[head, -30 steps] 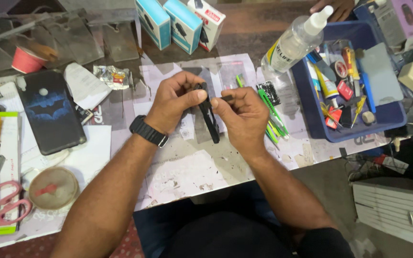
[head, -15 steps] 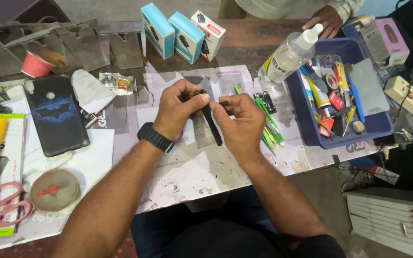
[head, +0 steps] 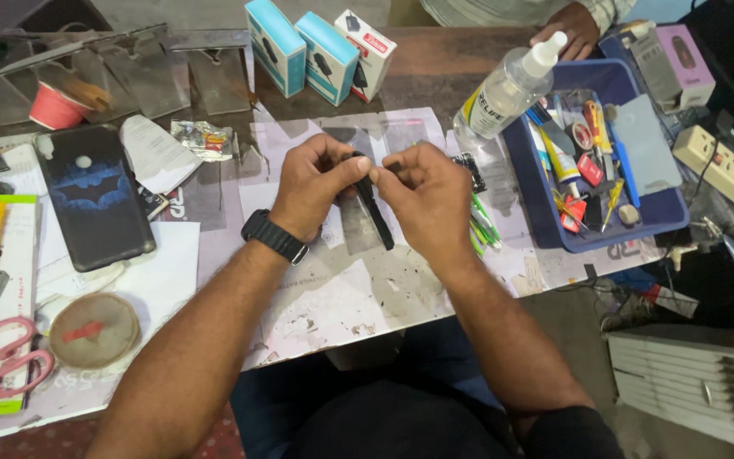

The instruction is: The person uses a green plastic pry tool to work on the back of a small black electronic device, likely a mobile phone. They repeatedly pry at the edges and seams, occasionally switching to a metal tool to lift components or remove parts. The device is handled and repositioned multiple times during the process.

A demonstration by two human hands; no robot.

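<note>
Left hand (head: 316, 183) and right hand (head: 426, 200) pinch 1 black strap (head: 375, 217) between them, with bare mat (head: 358, 289) below and the blue tray (head: 545, 229) near the right hand.

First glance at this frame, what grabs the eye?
Dead centre, the left hand and right hand pinch a slim black strip-like object over the scuffed white work mat; a black wristwatch sits on the left wrist. To the right stands a blue tray packed with small tools, a clear squeeze bottle at its corner. Far left lies a dark phone case.
</note>
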